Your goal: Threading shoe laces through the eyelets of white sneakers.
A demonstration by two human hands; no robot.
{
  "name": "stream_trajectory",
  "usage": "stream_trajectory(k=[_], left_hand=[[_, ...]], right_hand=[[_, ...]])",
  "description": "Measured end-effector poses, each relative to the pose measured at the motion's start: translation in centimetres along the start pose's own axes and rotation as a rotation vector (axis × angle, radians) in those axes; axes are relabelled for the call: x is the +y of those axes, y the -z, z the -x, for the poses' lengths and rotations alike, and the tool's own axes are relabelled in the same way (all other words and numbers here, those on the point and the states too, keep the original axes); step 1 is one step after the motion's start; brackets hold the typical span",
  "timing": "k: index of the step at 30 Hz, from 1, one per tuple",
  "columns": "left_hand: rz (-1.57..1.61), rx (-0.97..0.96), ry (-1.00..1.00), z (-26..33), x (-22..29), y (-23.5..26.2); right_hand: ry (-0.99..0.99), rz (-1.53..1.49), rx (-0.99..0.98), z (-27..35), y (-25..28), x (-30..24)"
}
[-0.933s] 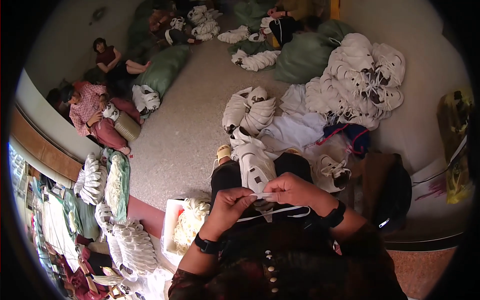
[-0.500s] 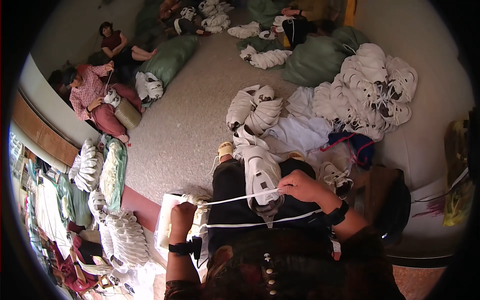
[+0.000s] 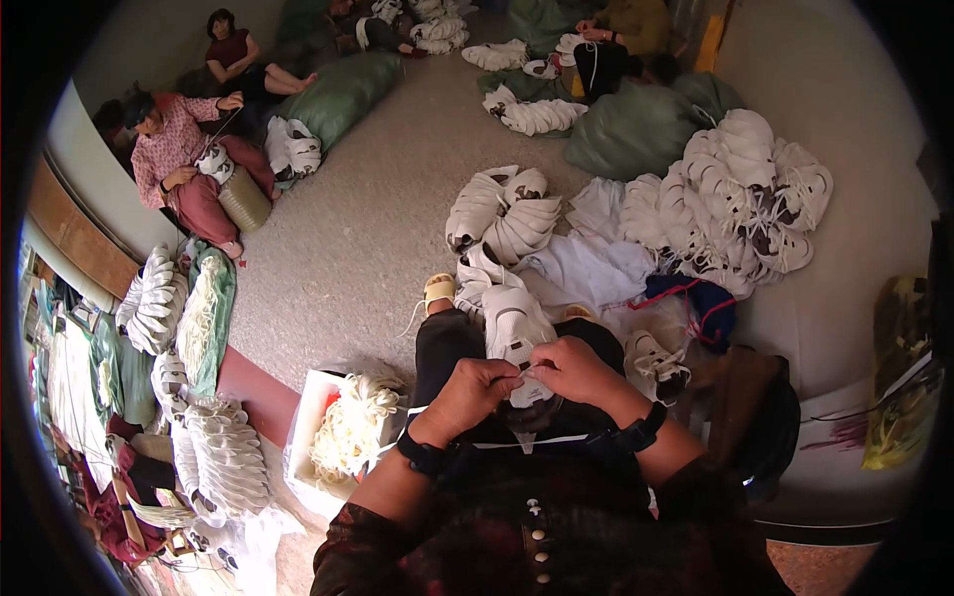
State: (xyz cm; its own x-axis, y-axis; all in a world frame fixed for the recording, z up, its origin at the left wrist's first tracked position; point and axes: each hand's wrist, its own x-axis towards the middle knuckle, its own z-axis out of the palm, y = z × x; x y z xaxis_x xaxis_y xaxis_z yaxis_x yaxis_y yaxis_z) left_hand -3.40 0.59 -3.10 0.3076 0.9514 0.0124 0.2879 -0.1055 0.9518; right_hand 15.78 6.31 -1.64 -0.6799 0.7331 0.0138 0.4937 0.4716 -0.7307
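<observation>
A white sneaker (image 3: 514,316) rests between my thighs, its rear end toward me. Over that near end my left hand (image 3: 465,397) and my right hand (image 3: 574,375) meet with pinched fingertips. They hold a thin white shoelace (image 3: 559,438), whose lower stretch runs across my lap below the hands. The exact grip on the lace between the fingertips is too small to make out. Beside my left thigh stands a white box (image 3: 312,395) with a tangle of cream laces (image 3: 350,429) in it.
Strung white shoes (image 3: 505,214) lie ahead of my feet. A large pile of white shoes (image 3: 740,194) is at the right, near a green sack (image 3: 636,134). A black bag (image 3: 770,417) stands beside my right arm. A co-worker (image 3: 184,149) sits far left, lacing a shoe.
My hands were wide apart with the lace stretched between them. They have come together over the shoe, the left moving right and the right moving left. The lace box is now uncovered.
</observation>
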Motion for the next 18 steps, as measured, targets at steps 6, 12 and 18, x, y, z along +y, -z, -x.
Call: stream_trajectory(k=[6, 12, 18], left_hand=[[0.052, 0.2, 0.061, -0.8, -4.4, 0.0], [0.037, 0.232, 0.037, -1.3, -4.8, -1.5], [-0.012, 0.293, 0.043, -2.1, -5.5, -2.8]], right_hand=[[-0.114, 0.415, 0.129, -0.6, -2.2, 2.7], [-0.163, 0.435, 0.094, -0.2, -3.0, 4.0], [-0.11, 0.407, 0.057, 0.0, -1.6, 4.1]])
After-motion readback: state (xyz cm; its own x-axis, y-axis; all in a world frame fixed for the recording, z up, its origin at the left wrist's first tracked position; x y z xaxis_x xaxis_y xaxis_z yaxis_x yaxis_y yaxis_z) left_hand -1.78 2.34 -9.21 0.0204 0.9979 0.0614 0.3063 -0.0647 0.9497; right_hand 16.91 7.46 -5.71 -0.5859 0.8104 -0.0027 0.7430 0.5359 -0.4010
